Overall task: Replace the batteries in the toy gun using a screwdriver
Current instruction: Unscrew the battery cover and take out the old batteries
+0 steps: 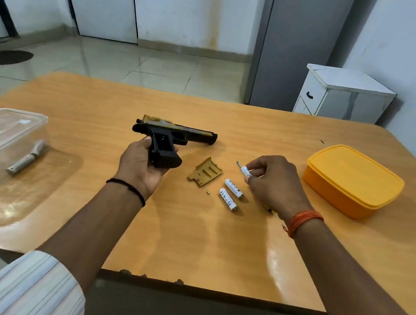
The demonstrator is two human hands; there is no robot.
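Observation:
My left hand [143, 166] grips the black and gold toy gun [173, 136] by its handle, just above the table, with the open battery bay facing up. My right hand [275, 183] pinches a white battery [246, 171] between thumb and fingers. Two more white batteries [231, 193] lie side by side on the table below it. The gold battery cover [205, 171] lies between my hands, with a tiny screw [207, 192] beside it. The screwdriver lies under my right hand; only its metal tip [238, 163] and a bit of yellow handle [268, 208] show.
A clear plastic container [2, 137] stands at the table's left, with grey cylinders [27, 157] showing through it. A shut yellow box [353, 180] sits at the right. The wooden table [187, 248] has bare surface toward its front edge.

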